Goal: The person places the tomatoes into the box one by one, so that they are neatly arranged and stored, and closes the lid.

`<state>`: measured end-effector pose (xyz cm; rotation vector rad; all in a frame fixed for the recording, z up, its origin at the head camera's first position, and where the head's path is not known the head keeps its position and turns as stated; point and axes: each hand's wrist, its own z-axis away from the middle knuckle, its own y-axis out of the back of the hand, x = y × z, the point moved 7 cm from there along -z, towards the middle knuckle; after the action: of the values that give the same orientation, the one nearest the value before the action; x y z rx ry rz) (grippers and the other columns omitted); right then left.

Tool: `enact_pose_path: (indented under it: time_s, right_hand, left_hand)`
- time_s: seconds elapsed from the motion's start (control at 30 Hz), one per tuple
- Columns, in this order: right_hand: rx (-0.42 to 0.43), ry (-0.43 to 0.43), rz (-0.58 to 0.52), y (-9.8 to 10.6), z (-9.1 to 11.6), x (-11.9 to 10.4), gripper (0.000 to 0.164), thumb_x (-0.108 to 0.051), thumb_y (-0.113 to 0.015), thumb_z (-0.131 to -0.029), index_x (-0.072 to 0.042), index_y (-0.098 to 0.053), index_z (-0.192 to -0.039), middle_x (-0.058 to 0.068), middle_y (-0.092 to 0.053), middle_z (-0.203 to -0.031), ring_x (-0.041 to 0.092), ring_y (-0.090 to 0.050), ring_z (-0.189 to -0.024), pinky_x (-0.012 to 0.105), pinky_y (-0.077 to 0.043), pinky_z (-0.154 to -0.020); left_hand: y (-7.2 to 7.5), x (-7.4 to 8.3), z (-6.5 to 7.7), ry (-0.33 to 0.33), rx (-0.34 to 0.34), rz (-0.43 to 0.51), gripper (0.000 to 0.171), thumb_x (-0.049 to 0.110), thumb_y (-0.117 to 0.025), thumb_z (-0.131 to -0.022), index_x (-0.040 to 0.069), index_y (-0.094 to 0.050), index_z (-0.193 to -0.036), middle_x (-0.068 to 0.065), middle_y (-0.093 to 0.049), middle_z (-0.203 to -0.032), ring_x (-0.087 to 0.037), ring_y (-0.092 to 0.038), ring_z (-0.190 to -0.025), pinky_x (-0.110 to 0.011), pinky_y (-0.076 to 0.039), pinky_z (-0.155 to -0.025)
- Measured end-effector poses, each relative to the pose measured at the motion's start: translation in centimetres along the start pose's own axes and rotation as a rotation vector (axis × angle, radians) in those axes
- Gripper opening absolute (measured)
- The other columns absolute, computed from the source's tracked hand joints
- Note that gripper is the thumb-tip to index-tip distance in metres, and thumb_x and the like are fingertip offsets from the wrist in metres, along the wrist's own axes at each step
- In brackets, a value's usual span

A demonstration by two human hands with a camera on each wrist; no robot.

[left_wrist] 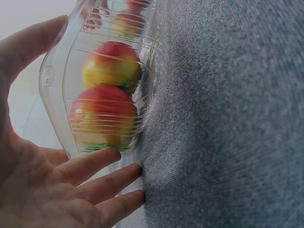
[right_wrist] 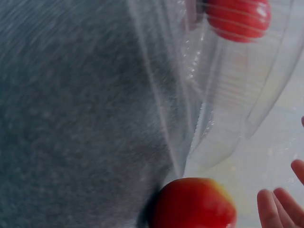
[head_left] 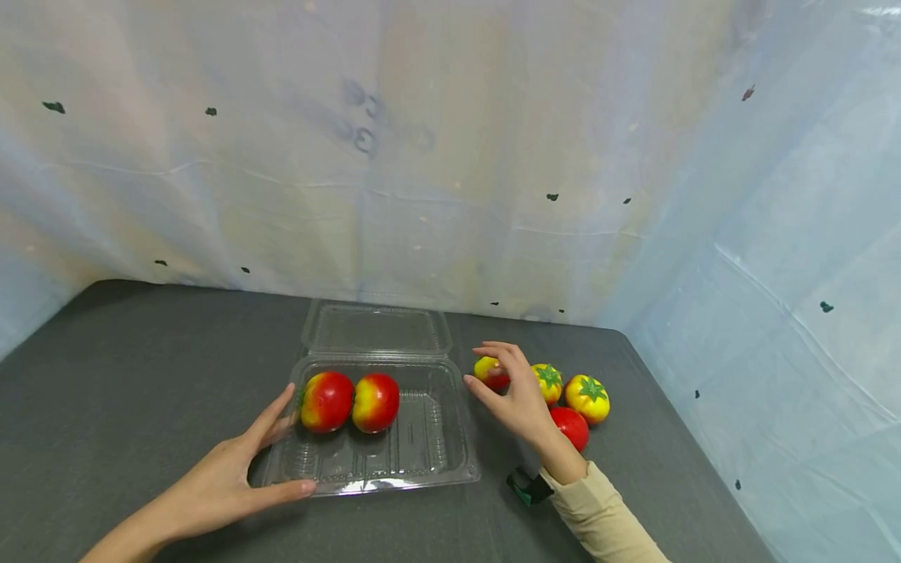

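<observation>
A clear plastic clamshell box (head_left: 415, 478) lies with its lid (head_left: 380, 328) folded back. Two red-and-yellow tomato-like fruits sit in its left half, one on the left (head_left: 327, 402) and one beside it (head_left: 376, 403). My left hand (head_left: 225, 477) spans the box's left end, fingers spread, thumb at the front rim. In the left wrist view its fingers (left_wrist: 109, 190) look nearly straight. To the right of the box, my right hand (head_left: 519, 399) hovers with thumb and fingers parted, partly covering another fruit (head_left: 484, 367). The right wrist view shows a fruit (right_wrist: 192, 204) apart from the fingertips (right_wrist: 278, 206).
Right of my right hand lie more such fruits: two yellow ones with green star-shaped tops (head_left: 588, 397) (head_left: 547, 381) and a red one (head_left: 572, 427). A dark table (head_left: 176, 352) bears everything. Pale sheeting (head_left: 450, 156) rises behind and at the right side.
</observation>
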<state>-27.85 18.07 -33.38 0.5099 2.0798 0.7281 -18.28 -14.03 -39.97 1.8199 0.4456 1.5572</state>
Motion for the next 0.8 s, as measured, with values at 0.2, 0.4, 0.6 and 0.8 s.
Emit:
enact_pose_path:
  time_s: [0.2,0.4,0.6,0.8]
  right_hand:
    - [0.057,-0.016,-0.007,0.2,-0.1,1.0,0.039,-0.015,-0.075,-0.083,-0.008,-0.063,-0.119,0.012,-0.054,-0.128,0.030,-0.058,-0.103,0.045,-0.053,-0.085]
    - [0.072,-0.047,0.004,0.5,-0.1,1.7,0.039,-0.016,-0.075,-0.083,-0.008,-0.063,-0.119,0.010,-0.056,-0.126,0.028,-0.056,-0.108,0.045,-0.052,-0.088]
    - [0.079,-0.050,0.054,0.6,-0.3,2.0,0.039,-0.019,-0.076,-0.083,-0.010,-0.063,-0.118,0.009,-0.058,-0.125,0.026,-0.055,-0.113,0.047,-0.047,-0.094]
    - [0.070,-0.061,0.101,0.7,-0.5,2.3,0.044,-0.022,-0.075,-0.082,-0.008,-0.062,-0.122,0.011,-0.058,-0.128,0.030,-0.052,-0.119,0.051,-0.040,-0.101]
  left_hand:
    - [0.0,0.0,0.0,0.004,-0.008,-0.007,0.111,0.049,-0.072,-0.080,0.029,0.008,-0.154,-0.027,-0.045,-0.142,-0.047,-0.052,-0.121,-0.067,-0.043,-0.082]
    - [0.1,0.2,-0.1,-0.010,0.002,-0.010,0.111,0.049,-0.073,-0.080,0.029,0.007,-0.154,-0.026,-0.046,-0.142,-0.046,-0.053,-0.120,-0.066,-0.044,-0.081]
    - [0.1,0.2,-0.1,-0.014,0.008,-0.009,0.110,0.048,-0.073,-0.080,0.029,0.007,-0.155,-0.026,-0.046,-0.142,-0.045,-0.053,-0.120,-0.067,-0.044,-0.081]
    - [0.0,0.0,0.0,0.001,0.006,-0.015,0.111,0.049,-0.073,-0.080,0.029,0.007,-0.154,-0.027,-0.045,-0.142,-0.046,-0.053,-0.120,-0.066,-0.044,-0.081]
